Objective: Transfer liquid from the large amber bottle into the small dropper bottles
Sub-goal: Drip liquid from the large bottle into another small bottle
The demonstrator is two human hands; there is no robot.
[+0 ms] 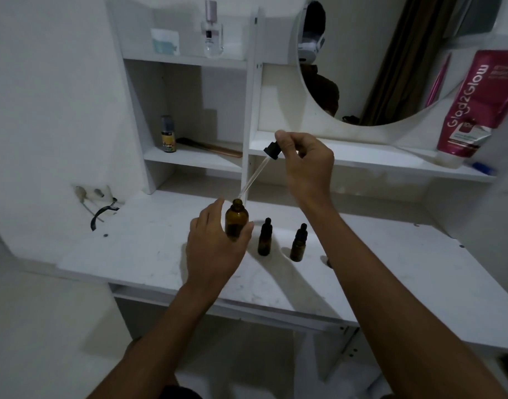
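Observation:
The large amber bottle (236,218) stands uncapped on the white desk (391,263), and my left hand (215,249) wraps around its lower body. Above it my right hand (301,159) pinches the black bulb of a dropper (271,149). The dropper's glass tube (254,180) slants down to the left, and its tip hangs just above the bottle's mouth. Two small dropper bottles, one (264,237) nearer the big bottle and one (298,242) to its right, stand capped on the desk.
A round mirror (391,67) hangs above a shelf holding a pink tube (477,105). Left shelves carry a small bottle (168,134), a brush (209,146), a clear perfume bottle (212,33) and a box (165,41). A wall socket with a cable (98,203) sits left.

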